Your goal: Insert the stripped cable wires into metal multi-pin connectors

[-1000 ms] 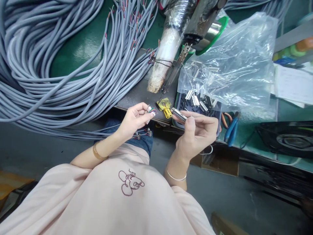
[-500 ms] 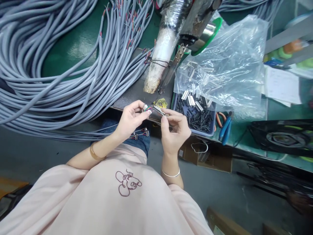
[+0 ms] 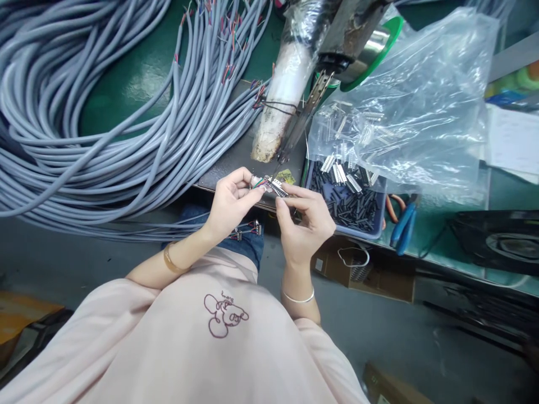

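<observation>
My left hand (image 3: 231,203) pinches the end of a cable whose thin coloured wires (image 3: 261,182) fan out at its fingertips. Facing it, my right hand (image 3: 306,221) grips a small metal connector (image 3: 278,188) between thumb and fingers. The wire ends meet the connector's left end; whether they are joined is too small to tell. Just above the connector is the thin tip of a soldering tool (image 3: 275,168), mounted beside a white wrapped tube (image 3: 275,118). A yellow scrap (image 3: 286,177) lies behind my right fingers.
Bundled grey cables (image 3: 138,151) cover the left. A blue tray (image 3: 364,231) holds black pieces and metal connectors, partly under a plastic bag (image 3: 429,112). Blue-handled pliers (image 3: 404,227), a solder spool (image 3: 374,53) and a black fan (image 3: 501,238) stand right.
The view has shifted, so the tray, bag and pliers appear farther right. The connector now sits closer under the tool tip, and both hands keep their hold.
</observation>
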